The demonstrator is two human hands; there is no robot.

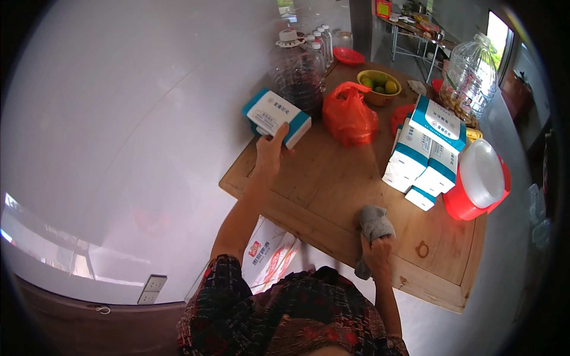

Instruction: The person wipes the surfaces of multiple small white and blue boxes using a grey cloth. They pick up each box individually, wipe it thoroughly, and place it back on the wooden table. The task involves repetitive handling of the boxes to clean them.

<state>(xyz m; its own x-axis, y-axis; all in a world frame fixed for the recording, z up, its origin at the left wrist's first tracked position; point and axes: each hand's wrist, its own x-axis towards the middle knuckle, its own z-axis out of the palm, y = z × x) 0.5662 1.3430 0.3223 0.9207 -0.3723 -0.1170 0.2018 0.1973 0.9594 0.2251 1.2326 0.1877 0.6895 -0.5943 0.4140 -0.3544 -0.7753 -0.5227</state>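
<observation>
Head view: upper left of centre, left hand point(269, 153) clamps a tissue pack point(274, 111) nearside, seemingly to steady it; lower right, right hand point(378, 253) clutches a bunched grey cloth point(376, 221)

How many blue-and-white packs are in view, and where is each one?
At least 5: one pack in the left hand; four piled on the table at right: top pack, two beneath, lowest pack in front. More may be hidden.
</observation>
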